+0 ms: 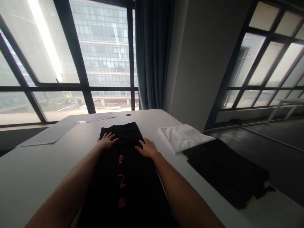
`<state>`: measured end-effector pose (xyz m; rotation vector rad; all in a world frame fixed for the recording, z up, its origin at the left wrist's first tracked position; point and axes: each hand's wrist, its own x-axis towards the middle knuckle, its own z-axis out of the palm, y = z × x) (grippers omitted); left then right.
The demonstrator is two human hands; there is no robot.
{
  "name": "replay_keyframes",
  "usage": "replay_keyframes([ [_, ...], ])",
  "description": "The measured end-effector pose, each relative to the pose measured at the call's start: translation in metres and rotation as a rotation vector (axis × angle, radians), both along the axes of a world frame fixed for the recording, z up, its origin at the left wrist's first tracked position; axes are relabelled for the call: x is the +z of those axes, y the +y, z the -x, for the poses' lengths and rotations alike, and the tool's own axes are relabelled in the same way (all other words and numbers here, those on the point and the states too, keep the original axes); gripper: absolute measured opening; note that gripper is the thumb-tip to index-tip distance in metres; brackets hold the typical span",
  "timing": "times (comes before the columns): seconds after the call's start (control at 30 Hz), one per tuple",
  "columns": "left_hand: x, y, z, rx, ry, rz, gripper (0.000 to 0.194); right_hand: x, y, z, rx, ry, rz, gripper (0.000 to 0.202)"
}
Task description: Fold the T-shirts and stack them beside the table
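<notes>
A black garment with pink lettering (128, 158) lies stretched lengthwise on the white table, its far end narrower and slightly bunched. Its near end runs out of view at the bottom. My left hand (108, 141) rests flat on the garment's left side near the far end, fingers spread. On the opposite edge lies my right hand (147, 148), also flat with its fingers apart. Neither hand grips the cloth.
To the right are a folded white cloth (182, 136) and a dark folded garment (225, 171) reaching the right edge of the white table (47, 171). Paper sheets (54, 129) lie at the far left. Beyond the table are windows, a blue curtain (152, 57) and a pillar.
</notes>
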<state>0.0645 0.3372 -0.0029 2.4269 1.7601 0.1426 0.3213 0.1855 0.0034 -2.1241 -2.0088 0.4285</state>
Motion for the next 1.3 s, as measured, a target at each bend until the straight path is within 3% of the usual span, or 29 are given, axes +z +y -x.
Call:
replay_keyframes([
  [0.1,0.007,-0.015,0.007,-0.022,-0.025,-0.027,0.075,-0.009,0.002,-0.005,0.014,0.029,-0.015,0.082],
  [0.17,0.011,-0.040,0.013,-0.055,-0.061,-0.084,0.075,-0.010,0.003,-0.007,0.021,0.063,-0.027,0.086],
  [0.3,0.009,-0.121,0.025,-0.241,-0.073,-0.121,0.072,-0.005,0.000,-0.011,0.042,0.144,-0.065,0.085],
  [0.4,0.001,-0.183,0.036,-0.275,-0.043,-0.044,0.072,-0.002,-0.015,-0.012,0.059,0.215,-0.091,0.080],
  [0.6,0.000,-0.277,0.053,-0.247,-0.065,0.026,0.075,-0.004,-0.089,-0.008,0.181,0.172,-0.062,0.091],
  [0.83,0.019,-0.368,0.058,-0.418,-0.112,0.048,0.068,0.002,-0.182,0.001,0.228,0.068,-0.031,0.060],
  [0.93,0.027,-0.394,0.054,-0.461,-0.172,-0.023,0.054,0.004,-0.213,0.003,0.227,0.079,-0.135,0.048],
  [1.07,0.032,-0.410,0.044,-0.465,-0.189,-0.091,0.030,0.016,-0.242,0.007,0.246,0.122,-0.292,0.038],
  [1.3,0.043,-0.421,0.034,-0.431,-0.208,-0.053,0.020,0.040,-0.265,0.031,0.440,0.105,-0.287,0.034],
])
